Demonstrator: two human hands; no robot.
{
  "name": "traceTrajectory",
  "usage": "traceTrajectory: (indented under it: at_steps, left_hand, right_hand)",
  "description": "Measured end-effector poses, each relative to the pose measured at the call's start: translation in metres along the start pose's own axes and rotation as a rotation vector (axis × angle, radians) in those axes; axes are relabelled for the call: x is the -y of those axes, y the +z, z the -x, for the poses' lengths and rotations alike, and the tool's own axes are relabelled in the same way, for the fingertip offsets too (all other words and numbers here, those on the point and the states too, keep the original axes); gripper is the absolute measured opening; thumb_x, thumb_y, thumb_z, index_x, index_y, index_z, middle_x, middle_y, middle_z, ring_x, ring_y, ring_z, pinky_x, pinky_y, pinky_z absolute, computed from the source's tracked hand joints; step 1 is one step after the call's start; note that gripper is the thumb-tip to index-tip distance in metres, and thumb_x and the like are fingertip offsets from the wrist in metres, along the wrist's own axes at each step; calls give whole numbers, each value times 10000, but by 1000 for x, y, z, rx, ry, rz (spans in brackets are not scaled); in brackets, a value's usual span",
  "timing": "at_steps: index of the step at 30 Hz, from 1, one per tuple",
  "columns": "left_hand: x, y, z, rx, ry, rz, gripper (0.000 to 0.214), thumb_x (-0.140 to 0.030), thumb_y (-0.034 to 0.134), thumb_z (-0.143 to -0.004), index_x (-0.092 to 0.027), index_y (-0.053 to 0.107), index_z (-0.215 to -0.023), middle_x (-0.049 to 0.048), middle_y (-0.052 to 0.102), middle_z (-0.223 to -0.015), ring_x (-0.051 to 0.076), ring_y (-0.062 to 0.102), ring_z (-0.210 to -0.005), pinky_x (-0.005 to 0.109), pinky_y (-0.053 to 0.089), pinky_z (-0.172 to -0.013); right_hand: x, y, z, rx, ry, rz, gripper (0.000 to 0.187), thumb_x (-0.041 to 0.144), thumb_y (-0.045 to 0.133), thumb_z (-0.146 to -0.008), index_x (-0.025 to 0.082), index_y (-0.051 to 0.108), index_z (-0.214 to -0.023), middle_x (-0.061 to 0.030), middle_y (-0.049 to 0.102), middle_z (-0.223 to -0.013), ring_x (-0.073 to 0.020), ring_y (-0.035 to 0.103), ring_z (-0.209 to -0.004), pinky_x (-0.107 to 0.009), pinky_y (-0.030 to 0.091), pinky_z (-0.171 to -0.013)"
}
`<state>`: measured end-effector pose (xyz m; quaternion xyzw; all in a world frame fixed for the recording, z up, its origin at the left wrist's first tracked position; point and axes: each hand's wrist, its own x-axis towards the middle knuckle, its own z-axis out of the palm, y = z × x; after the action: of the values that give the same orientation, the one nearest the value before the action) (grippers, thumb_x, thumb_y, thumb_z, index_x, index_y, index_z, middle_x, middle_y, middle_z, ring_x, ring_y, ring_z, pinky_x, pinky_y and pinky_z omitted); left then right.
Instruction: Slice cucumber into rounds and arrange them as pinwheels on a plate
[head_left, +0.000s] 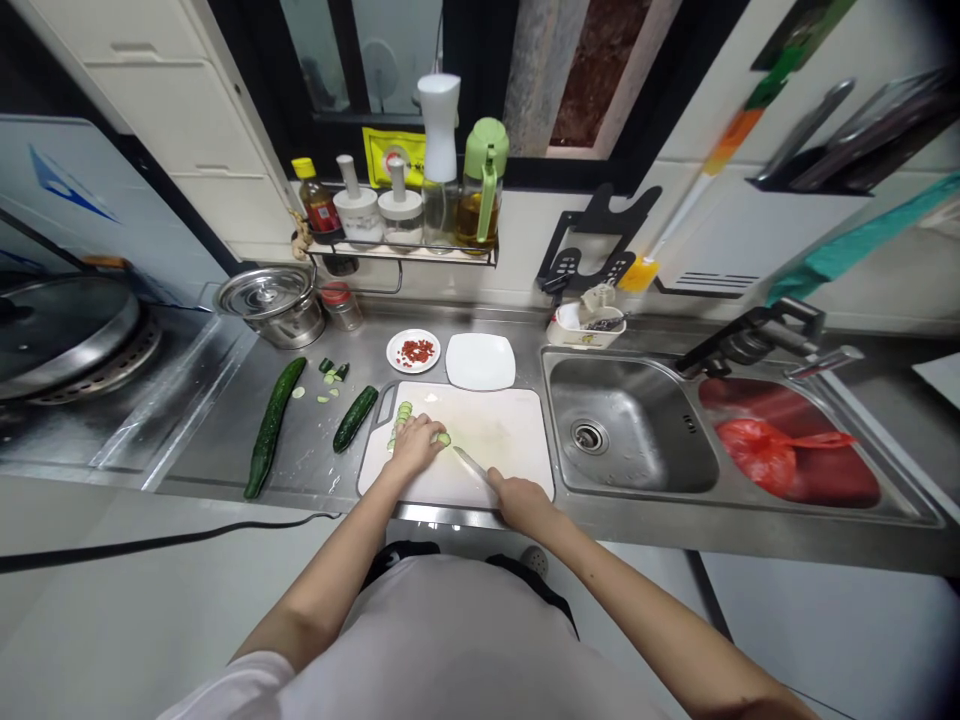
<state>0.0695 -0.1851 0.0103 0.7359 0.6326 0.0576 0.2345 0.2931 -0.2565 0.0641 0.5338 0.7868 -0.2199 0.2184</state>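
Observation:
On a white cutting board [510,425], my left hand [415,443] is closed over a piece of cucumber [443,439], whose pale cut end shows past the fingertips. Several cucumber slices [405,411] lie beside and behind that hand, partly hidden by it. My right hand [523,502] grips a knife [472,465] by its handle at the board's front edge. The blade points left, its tip just short of the cucumber's cut end. Left of the board rest a shorter cucumber piece [355,419] and a long whole cucumber [275,428].
Cucumber scraps [330,375] lie on the steel counter. Behind the board stand a plate of chopped red pieces [413,351] and a white plate [481,361]. A sink [630,425] is at right, with a red bag [759,455] in its second basin. A lidded pot [271,305] stands back left.

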Motion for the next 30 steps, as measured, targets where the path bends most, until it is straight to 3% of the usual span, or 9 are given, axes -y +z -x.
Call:
traceTrajectory:
  at_steps: [6,12,17,23,30]
  left_hand:
    - [-10,2,0,-14,-27,18,207,-225,595,-828,-219,636,-1031,76,632,-1107,270,525,-1098,416,335,-968]
    - [-13,4,12,-71,-130,149,140,-183,514,-877,-216,614,-969,47,692,-965,223,595,-994,378,370,-913]
    - [12,1,37,-152,-282,304,127,-210,538,-860,-237,620,-954,-4,706,-904,159,634,-858,306,412,-837]
    - [53,-4,59,-183,-432,277,115,-245,558,-853,-241,619,-950,-25,716,-893,152,640,-822,287,410,-802]
    - [60,-6,62,-191,-450,198,126,-227,529,-862,-248,613,-952,-8,719,-910,182,638,-885,336,371,-883]
  right_hand:
    - [0,2,4,-6,23,-37,403,113,367,-883,162,417,-1280,-127,700,-995,-240,666,-938,-284,376,-683]
    - [-1,4,3,-2,27,-51,383,110,359,-889,157,416,-1265,-120,696,-973,-231,661,-914,-275,330,-645]
    - [-3,3,2,-12,17,-64,393,121,350,-881,150,421,-1267,-110,684,-951,-232,653,-902,-278,317,-633]
    - [-2,1,1,16,28,-70,443,138,361,-873,167,423,-1311,-101,670,-959,-246,651,-930,-293,333,-661]
    - [-4,3,-2,10,27,-81,406,128,366,-875,158,442,-1272,-111,672,-962,-241,649,-915,-285,328,-654]
